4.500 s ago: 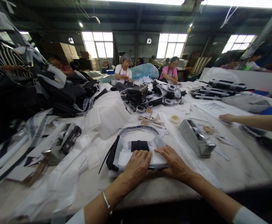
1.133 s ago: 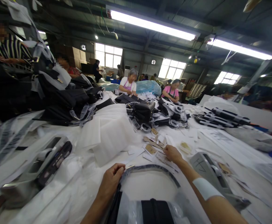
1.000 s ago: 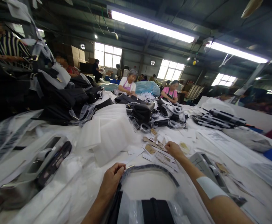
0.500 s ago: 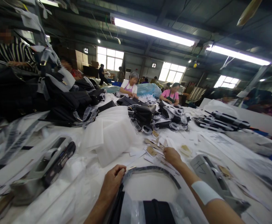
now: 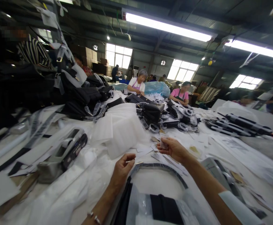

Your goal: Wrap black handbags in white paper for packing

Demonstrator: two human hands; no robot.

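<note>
My right hand pinches a small clear, whitish packet above some loose paper scraps. What is in the packet is too small to tell. My left hand hovers by the left side of a bag's dark curved handle, its fingers loosely bent, thumb apart, with nothing seen in them. The handle arches up from a black bag directly in front of me, which is partly covered in clear wrap and cut off by the lower edge of the view.
Grey tape dispensers stand left and right. White foam sheets are stacked ahead. Black bags pile up at the left and beyond the foam. Co-workers sit across the table.
My right hand has lifted off the paper scraps and drawn back a little with the small packet. My left hand's fingers have loosened. The view has swung slightly left.
</note>
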